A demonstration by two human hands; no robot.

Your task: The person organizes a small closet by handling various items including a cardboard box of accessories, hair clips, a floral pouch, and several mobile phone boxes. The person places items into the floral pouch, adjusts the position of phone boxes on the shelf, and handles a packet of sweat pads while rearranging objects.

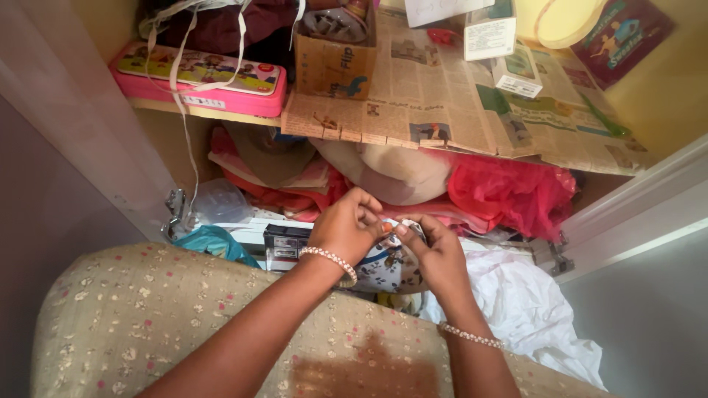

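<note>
Hands pinch a small white flowery cloth pouch: left hand and right hand (fingers closed tight), below a newspaper-lined shelf.

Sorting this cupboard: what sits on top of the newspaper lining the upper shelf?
On the newspaper stand a brown cardboard box and small white cartons, with a pink case beside it. The paper hides the shelf board beneath.

The pouch is white with dark floral print. The cushion is beige, dotted with small pink and cream flowers. The box is pink; the netting bright red.
</note>
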